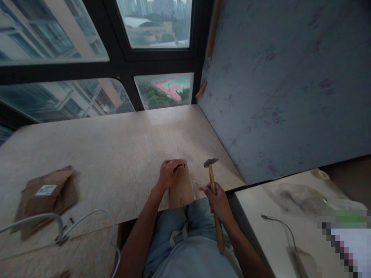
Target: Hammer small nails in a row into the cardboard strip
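My right hand [218, 199] is wrapped round the wooden handle of a hammer [212, 177]. The metal head points up and away, raised to the right of a small wooden board [182, 189]. This board lies at the near edge of the light countertop, just in front of my lap. My left hand [169, 173] rests on its far left part with the fingers curled and drawn together. Tiny dark bits [183, 165] show by the fingertips, too small to name. A small mark or fitting [182, 200] sits near the board's close end.
Brown paper packets [48, 191] with a white label lie on the left. A white cable [108, 216] loops in front of them. Windows [162, 61] stand behind the countertop [116, 143], and a flower-patterned panel [284, 85] rises at right. Plastic bags [292, 197] lie on the right-hand surface.
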A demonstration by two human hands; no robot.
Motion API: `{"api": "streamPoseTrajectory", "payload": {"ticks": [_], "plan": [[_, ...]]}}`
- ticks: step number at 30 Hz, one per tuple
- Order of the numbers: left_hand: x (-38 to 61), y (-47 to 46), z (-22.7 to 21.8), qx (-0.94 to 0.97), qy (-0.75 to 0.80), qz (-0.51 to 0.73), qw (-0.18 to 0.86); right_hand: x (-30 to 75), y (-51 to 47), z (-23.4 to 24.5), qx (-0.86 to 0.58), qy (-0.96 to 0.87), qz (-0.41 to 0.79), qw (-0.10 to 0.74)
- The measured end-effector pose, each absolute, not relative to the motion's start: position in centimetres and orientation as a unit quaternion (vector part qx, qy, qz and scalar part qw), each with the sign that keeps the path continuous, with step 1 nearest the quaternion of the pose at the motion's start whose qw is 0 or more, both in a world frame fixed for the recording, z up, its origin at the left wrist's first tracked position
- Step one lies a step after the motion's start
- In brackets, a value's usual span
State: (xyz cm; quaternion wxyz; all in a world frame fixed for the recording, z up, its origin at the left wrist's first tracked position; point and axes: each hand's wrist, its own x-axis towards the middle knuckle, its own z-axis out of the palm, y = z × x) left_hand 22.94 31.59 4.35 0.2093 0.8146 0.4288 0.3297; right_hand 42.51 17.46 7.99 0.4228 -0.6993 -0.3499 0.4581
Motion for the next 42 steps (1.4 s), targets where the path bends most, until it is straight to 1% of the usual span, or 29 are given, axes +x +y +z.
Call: {"api": "streamPoseTrajectory", "payload": {"ticks": [7,15,24,29,33,38,42], "plan": [[23.0,31.6,4.4,0.827,0.402,0.345,0.188,42.4,17.3,8.5,-0.703,-0.346,0.459,0.419],[23.2,31.7,4.2,0.81,0.44,0.34,0.187,42.4,17.3,8.4,-0.697,-0.351,0.464,0.419],[23.1,31.8,4.1,0.817,0.417,0.358,0.171,42.5,17.2,7.8,-0.694,-0.354,0.464,0.422],[23.0,31.8,4.1,0.822,0.399,0.371,0.165,42.8,17.5,9.0,-0.685,-0.374,0.465,0.419],[23.1,31.7,4.0,0.821,0.396,0.377,0.165,43.7,18.0,10.7,-0.629,-0.426,0.501,0.415],[23.2,31.7,3.6,0.809,0.424,0.377,0.156,44.3,19.1,13.1,-0.559,-0.487,0.56,0.368],[23.3,31.8,3.3,0.801,0.442,0.368,0.165,43.9,20.2,13.7,-0.556,-0.55,0.543,0.307]]}}
